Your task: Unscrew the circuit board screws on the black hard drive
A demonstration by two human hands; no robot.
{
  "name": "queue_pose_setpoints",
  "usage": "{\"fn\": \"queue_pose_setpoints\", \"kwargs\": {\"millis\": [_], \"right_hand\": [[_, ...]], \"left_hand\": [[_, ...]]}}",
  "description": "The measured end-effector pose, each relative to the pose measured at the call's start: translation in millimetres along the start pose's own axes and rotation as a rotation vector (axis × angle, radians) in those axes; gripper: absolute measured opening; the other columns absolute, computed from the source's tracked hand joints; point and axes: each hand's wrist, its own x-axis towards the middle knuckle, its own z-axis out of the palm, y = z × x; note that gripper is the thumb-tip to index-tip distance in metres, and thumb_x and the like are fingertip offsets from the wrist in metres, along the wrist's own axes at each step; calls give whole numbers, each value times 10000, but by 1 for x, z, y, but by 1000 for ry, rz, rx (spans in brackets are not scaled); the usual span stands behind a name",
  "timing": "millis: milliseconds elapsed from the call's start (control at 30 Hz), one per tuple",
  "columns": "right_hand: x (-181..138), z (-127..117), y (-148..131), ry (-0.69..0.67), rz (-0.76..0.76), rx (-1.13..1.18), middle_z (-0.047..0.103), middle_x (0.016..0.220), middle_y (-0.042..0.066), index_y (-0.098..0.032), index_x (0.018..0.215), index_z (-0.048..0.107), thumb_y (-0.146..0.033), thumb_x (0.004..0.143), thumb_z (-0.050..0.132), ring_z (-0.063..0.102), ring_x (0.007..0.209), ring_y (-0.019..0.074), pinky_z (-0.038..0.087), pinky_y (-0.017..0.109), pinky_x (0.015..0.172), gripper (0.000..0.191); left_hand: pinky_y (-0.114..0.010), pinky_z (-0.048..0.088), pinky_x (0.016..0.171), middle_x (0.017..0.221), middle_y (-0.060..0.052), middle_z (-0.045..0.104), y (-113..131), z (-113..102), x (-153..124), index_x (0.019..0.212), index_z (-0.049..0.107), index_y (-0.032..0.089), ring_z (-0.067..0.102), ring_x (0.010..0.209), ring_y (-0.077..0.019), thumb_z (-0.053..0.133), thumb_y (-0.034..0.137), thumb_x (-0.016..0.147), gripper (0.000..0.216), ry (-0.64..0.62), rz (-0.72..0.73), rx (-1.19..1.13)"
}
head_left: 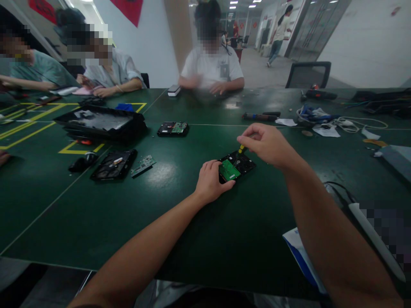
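Observation:
A hard drive (246, 162) lies on the green table with its green circuit board (229, 170) facing up. My left hand (210, 182) grips the near left end of the drive, thumb along the front edge and fingers over the far side. Above the drive's right part, my right hand (265, 143) is closed around a screwdriver (241, 148), of which a yellow part shows below the fingers. The screwdriver points down at the drive; its tip is too small to make out.
Left of me lie a loose circuit board (143, 166), a black drive casing (114, 164), another hard drive (172, 128) and a black tray (102, 119). Cables (321, 115) and tools (261, 116) lie at the back right. A white-and-blue packet (302, 252) is by my right forearm. People sit opposite.

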Motion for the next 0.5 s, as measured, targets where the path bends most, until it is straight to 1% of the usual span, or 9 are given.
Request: {"fn": "queue_pose_setpoints", "kwargs": {"millis": [67,167,267,333,400,500], "right_hand": [[-1,0,-2,-24,8,22,686,733,36,-199,871,681,-460,888,697,570,560,143,424,303,549,262],[-3,0,-5,-117,-27,93,670,695,20,-204,896,685,-514,953,603,533,494,116,408,285,507,325],[-3,0,-3,-168,-55,161,650,662,17,-208,964,698,-536,991,538,539,494,117,406,268,482,366],[-1,1,0,-175,-73,209,664,700,23,-215,1030,703,-518,1002,530,552,515,121,420,266,489,350],[1,2,3,-161,-92,211,671,726,25,-222,1050,710,-502,998,545,562,546,128,432,270,512,329],[2,4,6,-75,-98,133,699,778,42,-209,957,715,-497,933,651,611,647,157,457,283,575,296]], "left_hand": [[-513,429,1127,1358,-139,580,0,0,0,1306,536,193,513,1299,-336,781,530,768,681,8,3,3],[-521,431,1123,1351,-133,584,0,0,0,1293,540,202,517,1292,-339,789,521,763,666,12,10,0],[-522,431,1123,1347,-131,586,0,1,0,1283,542,203,520,1290,-340,792,519,759,661,15,14,-1],[-514,430,1126,1344,-134,587,-1,1,0,1279,543,195,521,1287,-336,792,519,758,663,21,19,-1],[-509,430,1127,1343,-135,588,-1,2,0,1279,543,193,521,1288,-334,789,521,760,662,23,19,-1],[-507,428,1131,1355,-138,583,-1,2,0,1294,538,188,516,1294,-333,780,528,770,670,21,17,4]]}}
